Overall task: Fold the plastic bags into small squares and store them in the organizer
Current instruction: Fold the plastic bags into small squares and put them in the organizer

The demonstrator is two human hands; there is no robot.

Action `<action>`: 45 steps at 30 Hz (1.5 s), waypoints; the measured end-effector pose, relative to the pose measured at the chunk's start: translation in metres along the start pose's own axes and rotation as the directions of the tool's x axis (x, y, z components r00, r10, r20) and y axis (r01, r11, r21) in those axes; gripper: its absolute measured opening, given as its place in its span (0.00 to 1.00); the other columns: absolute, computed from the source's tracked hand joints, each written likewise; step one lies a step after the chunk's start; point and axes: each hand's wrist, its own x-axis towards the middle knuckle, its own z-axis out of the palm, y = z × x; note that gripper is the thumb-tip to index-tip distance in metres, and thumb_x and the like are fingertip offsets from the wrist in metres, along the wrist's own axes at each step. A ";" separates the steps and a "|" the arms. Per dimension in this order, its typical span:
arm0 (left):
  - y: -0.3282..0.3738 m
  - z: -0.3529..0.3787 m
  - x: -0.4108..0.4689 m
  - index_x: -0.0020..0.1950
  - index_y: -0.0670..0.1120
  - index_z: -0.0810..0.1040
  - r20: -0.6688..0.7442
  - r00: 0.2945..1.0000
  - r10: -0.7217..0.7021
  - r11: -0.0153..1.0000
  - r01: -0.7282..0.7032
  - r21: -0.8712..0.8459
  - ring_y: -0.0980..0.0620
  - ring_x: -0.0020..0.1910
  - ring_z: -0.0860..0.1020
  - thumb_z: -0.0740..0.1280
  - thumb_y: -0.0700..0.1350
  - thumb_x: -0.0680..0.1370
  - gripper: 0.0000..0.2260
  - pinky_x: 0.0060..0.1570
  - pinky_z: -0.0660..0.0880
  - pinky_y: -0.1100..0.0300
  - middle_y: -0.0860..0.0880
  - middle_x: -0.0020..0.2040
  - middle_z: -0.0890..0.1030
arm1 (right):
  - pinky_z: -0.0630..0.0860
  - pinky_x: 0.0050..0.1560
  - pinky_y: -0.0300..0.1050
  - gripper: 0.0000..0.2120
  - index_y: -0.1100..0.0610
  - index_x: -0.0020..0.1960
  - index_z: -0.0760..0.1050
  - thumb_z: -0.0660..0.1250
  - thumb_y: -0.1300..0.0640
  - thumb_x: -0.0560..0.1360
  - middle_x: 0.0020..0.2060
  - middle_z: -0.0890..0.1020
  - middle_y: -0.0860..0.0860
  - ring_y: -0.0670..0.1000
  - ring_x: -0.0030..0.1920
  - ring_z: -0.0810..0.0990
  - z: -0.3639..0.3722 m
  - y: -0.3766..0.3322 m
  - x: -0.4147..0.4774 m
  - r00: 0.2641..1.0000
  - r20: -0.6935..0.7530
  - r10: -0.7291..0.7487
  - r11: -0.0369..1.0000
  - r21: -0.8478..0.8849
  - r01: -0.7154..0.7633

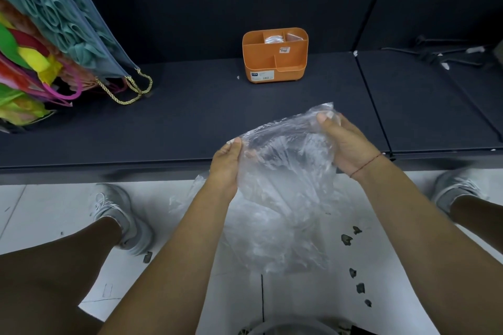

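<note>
One clear plastic bag point(283, 171) is held above the near edge of the dark shelf point(190, 117), hanging down over the white floor. Whether the film showing left of the left forearm belongs to it or to a second bag cannot be told.

Two hands hold it. The left hand point(226, 166) pinches the near-left edge, thumb on top. The right hand point(345, 144) grips the far-right corner, thumb on top. The remaining fingers of both lie under the plastic and are only dimly seen through it. One red thread bracelet point(366, 164) circles the right wrist.

One orange organizer point(275, 62) stands upright further back on the shelf, well apart from the bag. Its two far compartments each hold clear plastic, too small to make out further.

Gift bags point(54, 35) lean at the far left, cut off by the frame, so no count is possible. Two grey shoes point(119, 215) stand on the floor, and six dark scraps point(346, 239) lie there. Dark items at the far right are indistinct.
</note>
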 end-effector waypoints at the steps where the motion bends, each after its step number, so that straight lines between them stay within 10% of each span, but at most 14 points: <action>1: -0.001 -0.001 0.000 0.50 0.45 0.82 -0.005 1.000 -0.010 1.000 0.010 0.003 0.48 0.48 0.83 0.63 0.49 0.83 0.11 0.54 0.79 0.53 0.46 0.48 0.85 | 0.75 0.61 0.46 0.31 0.60 0.69 0.69 0.70 0.48 0.70 0.61 0.80 0.55 0.50 0.61 0.79 0.001 0.003 0.000 0.997 0.061 0.047 0.999 -0.026 -0.045; 6: -0.006 -0.007 0.003 0.47 0.42 0.79 -0.090 0.995 -0.052 0.997 0.046 -0.065 0.51 0.37 0.83 0.61 0.46 0.84 0.12 0.39 0.80 0.60 0.48 0.38 0.84 | 0.76 0.55 0.38 0.04 0.59 0.47 0.81 0.70 0.59 0.74 0.39 0.86 0.47 0.46 0.46 0.83 0.004 0.028 -0.001 0.990 -0.036 0.134 0.973 -0.184 -0.138; 11: -0.005 -0.013 0.010 0.52 0.45 0.77 -0.345 0.936 0.066 0.996 -0.039 0.085 0.52 0.45 0.76 0.63 0.43 0.82 0.05 0.46 0.74 0.63 0.50 0.47 0.77 | 0.72 0.35 0.34 0.07 0.58 0.39 0.77 0.70 0.59 0.76 0.26 0.76 0.44 0.41 0.28 0.73 0.005 0.022 0.005 0.987 -0.143 -0.079 0.945 -0.326 0.028; 15: 0.018 0.006 -0.005 0.71 0.52 0.70 0.063 0.960 0.272 0.906 -0.278 0.320 0.63 0.56 0.72 0.66 0.55 0.80 0.21 0.56 0.67 0.65 0.64 0.54 0.74 | 0.71 0.33 0.33 0.12 0.55 0.34 0.75 0.71 0.59 0.75 0.28 0.73 0.48 0.42 0.28 0.71 0.021 0.009 0.004 0.995 0.006 -0.104 0.906 -0.412 0.098; 18: 0.038 0.025 -0.006 0.60 0.47 0.79 0.316 0.924 0.214 0.864 -0.330 0.380 0.61 0.54 0.78 0.69 0.54 0.78 0.15 0.57 0.75 0.62 0.56 0.54 0.81 | 0.71 0.34 0.34 0.08 0.61 0.40 0.79 0.72 0.57 0.74 0.31 0.73 0.52 0.43 0.30 0.70 0.036 0.004 0.004 0.990 0.122 -0.070 0.877 -0.465 0.119; 22: 0.043 0.021 0.008 0.35 0.45 0.78 0.131 0.958 0.255 0.946 -0.276 0.172 0.63 0.55 0.79 0.72 0.48 0.77 0.12 0.50 0.76 0.69 0.50 0.59 0.82 | 0.73 0.35 0.36 0.09 0.56 0.38 0.79 0.72 0.52 0.74 0.30 0.76 0.49 0.45 0.32 0.73 0.029 -0.002 0.004 0.990 0.135 0.030 0.867 -0.497 0.042; 24: 0.039 0.003 0.017 0.32 0.48 0.76 0.027 0.973 0.229 0.964 -0.230 0.134 0.54 0.53 0.81 0.72 0.51 0.76 0.14 0.55 0.77 0.56 0.49 0.56 0.83 | 0.74 0.34 0.36 0.06 0.53 0.41 0.81 0.72 0.51 0.74 0.33 0.80 0.46 0.43 0.33 0.75 0.011 -0.004 0.005 0.996 0.069 0.054 0.831 -0.557 -0.007; 31: 0.015 -0.041 0.028 0.46 0.44 0.81 -0.135 0.990 0.045 0.989 -0.063 -0.130 0.50 0.47 0.80 0.71 0.43 0.78 0.03 0.44 0.81 0.62 0.45 0.53 0.82 | 0.73 0.43 0.41 0.05 0.56 0.47 0.82 0.68 0.57 0.77 0.32 0.77 0.52 0.50 0.36 0.73 -0.028 0.004 0.003 0.992 -0.116 0.044 0.951 -0.299 -0.077; 36: 0.005 -0.055 0.032 0.55 0.43 0.83 -0.137 0.990 -0.027 0.988 0.006 -0.155 0.48 0.58 0.81 0.71 0.47 0.77 0.10 0.64 0.75 0.52 0.46 0.57 0.83 | 0.71 0.44 0.35 0.05 0.55 0.51 0.79 0.64 0.59 0.79 0.27 0.77 0.42 0.41 0.31 0.74 -0.027 0.008 0.001 0.991 -0.120 0.061 0.996 -0.054 -0.068; 45: 0.009 -0.064 0.041 0.51 0.44 0.82 -0.199 0.978 -0.055 0.967 0.002 -0.255 0.49 0.56 0.81 0.69 0.47 0.79 0.07 0.62 0.76 0.52 0.43 0.60 0.82 | 0.78 0.47 0.40 0.16 0.56 0.62 0.75 0.64 0.68 0.76 0.35 0.77 0.47 0.43 0.35 0.78 -0.041 0.002 0.006 0.996 -0.057 0.069 0.998 0.011 -0.068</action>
